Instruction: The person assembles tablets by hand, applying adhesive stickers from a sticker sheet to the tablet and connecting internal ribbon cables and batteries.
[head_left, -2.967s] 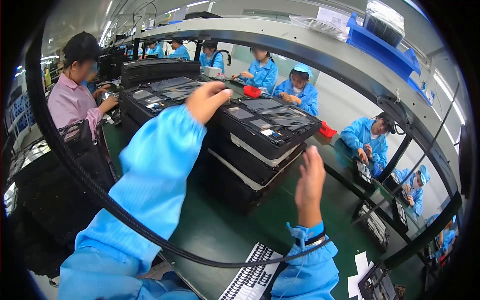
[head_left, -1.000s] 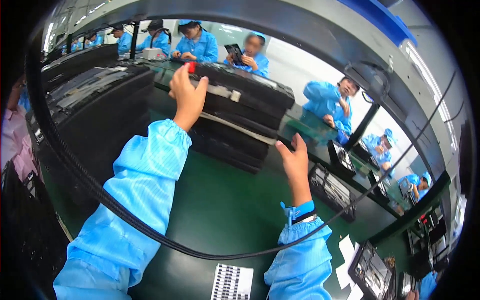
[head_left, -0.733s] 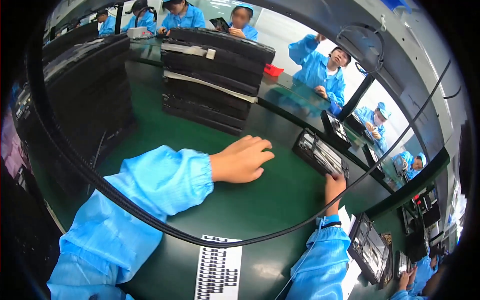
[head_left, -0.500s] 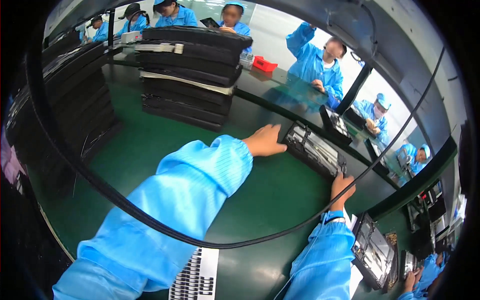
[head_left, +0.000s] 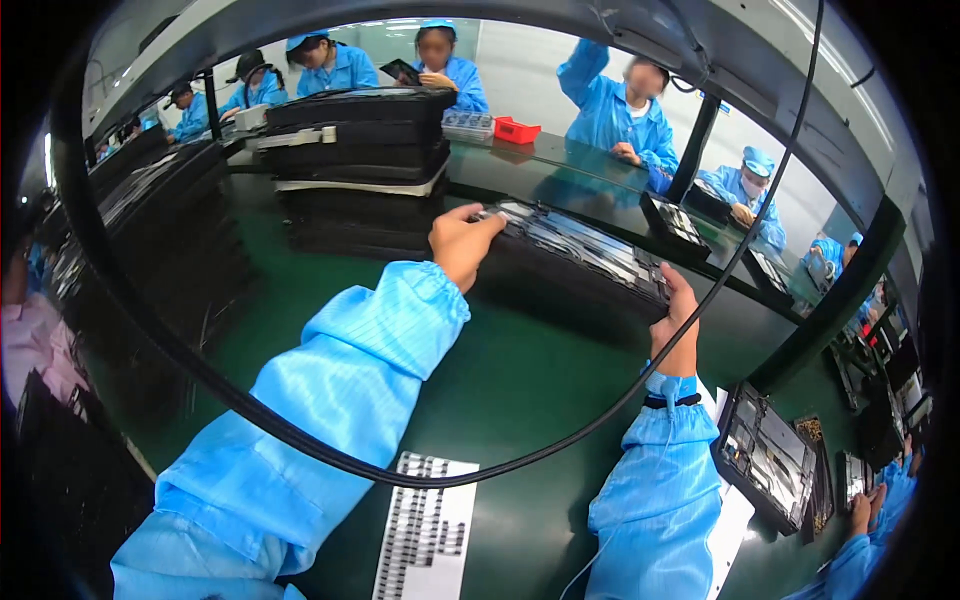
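A black tray (head_left: pixel 600 275) filled with long silvery and dark flat parts is held between my two hands over the far side of the green table. My left hand (head_left: pixel 463 245) grips its left end, thumb and fingers closed at the corner. At the right end, my right hand (head_left: pixel 678 320) is closed on the edge, thumb up along the side. Beneath the tray's front wall lies a dark shadow; whether it touches the table I cannot tell. A tall stack of black trays (head_left: pixel 350 145) stands left of my left hand.
Another black tray (head_left: pixel 768 455) of parts lies right of my right forearm. A white sheet of small black labels (head_left: pixel 430 530) lies in front. A black cable (head_left: pixel 400 478) loops across the view. A red bin (head_left: pixel 516 130) sits on the far bench, where several co-workers sit.
My left hand has closed on the tray's left end, where before it was open beside it. The tray has turned and appears raised, with both hands on it. The view has shifted too.
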